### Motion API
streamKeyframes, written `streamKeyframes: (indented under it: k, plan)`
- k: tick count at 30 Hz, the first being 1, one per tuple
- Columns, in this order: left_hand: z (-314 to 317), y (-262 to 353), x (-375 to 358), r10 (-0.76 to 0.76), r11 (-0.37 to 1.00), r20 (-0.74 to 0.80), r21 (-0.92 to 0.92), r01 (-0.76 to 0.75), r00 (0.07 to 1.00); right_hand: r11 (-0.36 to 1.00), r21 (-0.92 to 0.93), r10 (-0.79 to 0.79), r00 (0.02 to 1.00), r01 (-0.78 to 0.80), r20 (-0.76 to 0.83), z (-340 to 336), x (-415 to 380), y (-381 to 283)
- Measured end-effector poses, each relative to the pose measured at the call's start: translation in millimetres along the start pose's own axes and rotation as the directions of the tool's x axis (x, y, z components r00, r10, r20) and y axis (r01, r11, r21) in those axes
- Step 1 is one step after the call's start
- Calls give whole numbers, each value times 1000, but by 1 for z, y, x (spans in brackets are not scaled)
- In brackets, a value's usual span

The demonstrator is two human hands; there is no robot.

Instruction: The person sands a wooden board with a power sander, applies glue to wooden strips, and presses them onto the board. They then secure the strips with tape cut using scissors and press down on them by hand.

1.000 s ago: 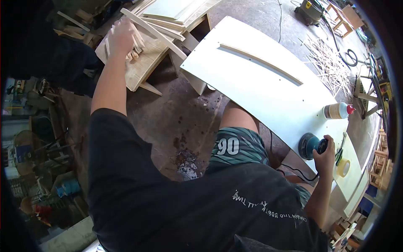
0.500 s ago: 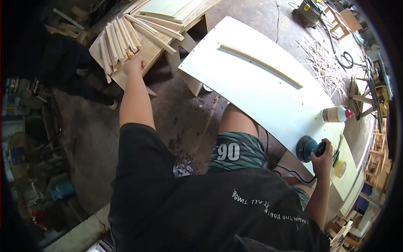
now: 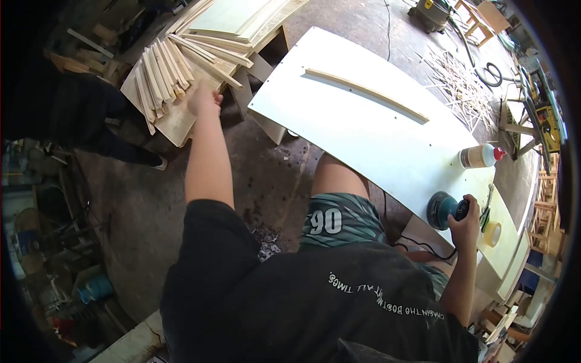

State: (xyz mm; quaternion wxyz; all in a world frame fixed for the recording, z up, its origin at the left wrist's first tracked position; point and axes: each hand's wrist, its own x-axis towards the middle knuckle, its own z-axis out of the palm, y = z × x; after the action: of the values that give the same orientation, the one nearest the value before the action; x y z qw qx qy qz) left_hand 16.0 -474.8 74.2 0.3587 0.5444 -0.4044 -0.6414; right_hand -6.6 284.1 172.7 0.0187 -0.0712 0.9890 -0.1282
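My right hand (image 3: 465,222) is closed around the body of a teal and black power sander (image 3: 443,210), whose round pad end rests at the white panel (image 3: 339,127). My left hand (image 3: 204,100) is stretched out over the wooden side table (image 3: 180,124), just right of a row of thin wooden strips (image 3: 158,72). It is smeared by motion, and its fingers do not show clearly. One long wooden strip (image 3: 366,94) lies along the white panel. Near the sander are a glue bottle (image 3: 478,156) with a red cap, green-handled scissors (image 3: 485,215) and a roll of tape (image 3: 492,234).
At the left stands a person in dark clothes (image 3: 91,115), close to the side table. Scrap strips (image 3: 463,91) litter the floor beyond the panel, below a shop vacuum (image 3: 431,13). A black cord (image 3: 423,246) hangs below the panel's near edge.
My left hand has moved right, away from the ends of the strips. My right hand stays on the sander. The whole view has shifted slightly.
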Motion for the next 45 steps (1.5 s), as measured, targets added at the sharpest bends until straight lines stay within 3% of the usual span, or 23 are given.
streamKeyframes:
  k: [1, 2, 3, 4, 6, 9, 10, 12, 17, 18, 22, 25, 28, 31, 34, 38, 40, 44, 45]
  plan:
    - [11, -5, -32, -19, 998, 51, 59, 15, 999, 1000, 3, 14, 1000, -14, 3, -2, 0, -3]
    - [18, -13, -37, -57, 973, 153, 230, 20, 987, 1000, 3, 27, 1000, -27, 6, -4, -1, -3]
    - [26, -16, -55, -25, 908, 219, 412, -69, 975, 1000, -4, 22, 1000, -22, 4, -4, -2, -1]
    - [31, -21, -59, 33, 849, 234, 507, -151, 972, 1000, -10, 12, 1000, -12, 3, -3, -2, 2]
    - [42, -29, -61, 161, 764, 117, 613, -199, 980, 1000, -13, -6, 1000, 6, -1, -3, 0, 5]
    - [42, -35, -38, 14, 911, 239, 396, -111, 971, 1000, 3, -18, 1000, 18, -19, -4, -2, 10]
    - [41, -40, -42, -1, 978, 268, 203, -55, 963, 1000, 1, -12, 1000, 12, -19, -5, -4, 11]
    - [34, -49, -59, -13, 979, 342, -188, 82, 940, 1000, 1, 8, 1000, -8, -23, -5, -5, 10]
    - [-27, -60, -151, -103, 858, 577, -361, 365, 811, 1000, 14, 6, 1000, -6, -26, -7, -10, 7]
    - [-39, -68, -169, -116, 814, 612, -393, 428, 782, 1000, 13, 7, 1000, -7, -21, -7, -10, 7]
    - [-72, -100, -240, -177, 824, 783, -213, 525, 597, 998, 42, 46, 999, -47, 23, -14, -10, -4]
    - [-80, -126, -285, -273, 813, 875, -13, 581, 401, 998, 24, 50, 998, -51, 33, -12, -8, 3]
    - [-82, -141, -312, -355, 829, 823, 58, 556, 444, 998, 19, 53, 998, -54, 41, -11, -7, 2]
    - [-71, -129, -311, -279, 860, 831, -7, 510, 481, 999, 20, 40, 999, -41, 31, -9, -9, 8]
    - [-49, -103, -281, -161, 926, 763, -103, 363, 626, 999, 12, 39, 999, -40, 32, -8, -11, 9]
    - [-22, -55, -196, -13, 973, 597, -179, 149, 802, 1000, 16, 26, 999, -26, 22, -8, -12, 7]
    - [-10, -31, -131, 56, 975, 599, -204, 84, 799, 1000, 14, 25, 999, -26, 29, -8, -12, 5]
    - [22, 47, -25, 180, 946, 411, -320, -43, 893, 1000, 7, 29, 997, -30, 66, -9, -12, -13]
    - [21, 49, 23, 148, 976, 354, -203, -79, 924, 1000, 14, 17, 998, -18, 61, -8, -12, -15]
